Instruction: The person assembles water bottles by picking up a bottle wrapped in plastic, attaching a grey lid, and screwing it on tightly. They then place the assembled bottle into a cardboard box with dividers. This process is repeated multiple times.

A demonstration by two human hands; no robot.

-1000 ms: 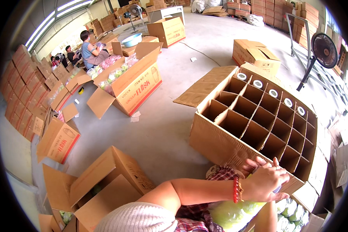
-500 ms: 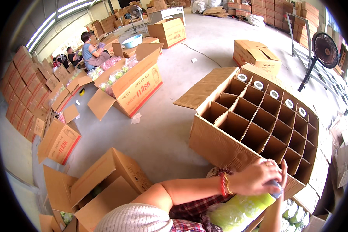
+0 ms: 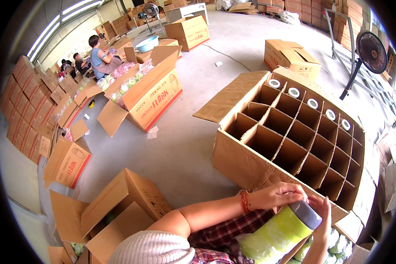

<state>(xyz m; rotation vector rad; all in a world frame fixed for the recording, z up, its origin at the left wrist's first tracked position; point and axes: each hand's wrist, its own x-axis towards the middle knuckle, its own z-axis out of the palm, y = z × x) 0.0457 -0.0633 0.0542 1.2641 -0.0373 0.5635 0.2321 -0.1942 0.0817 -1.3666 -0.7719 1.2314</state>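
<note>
A lime-green flask [image 3: 273, 235] with a dark grey end [image 3: 304, 214] leans diagonally in front of me, partly in clear plastic wrap. My left hand [image 3: 282, 196], with a red bracelet at its wrist, is closed at the upper side of the grey end, its fingertips partly hidden. Round the other side of that end, my right hand [image 3: 322, 218] grips the flask. Just beyond both hands stands an open divided carton [image 3: 251, 163]. Its far row of cells holds several items with white round tops [image 3: 312, 104].
An open carton [image 3: 127, 198] stands at lower left. Further off is a carton of wrapped flasks [image 3: 156, 103]. Green wrapped items [image 3: 336, 244] lie at lower right, below a black fan [image 3: 370, 52] farther back. Co-workers [image 3: 102, 59] sit at far left.
My left hand has moved off the top of the grey end to its upper left side, uncovering it. The flask's grey end now faces more toward me.
</note>
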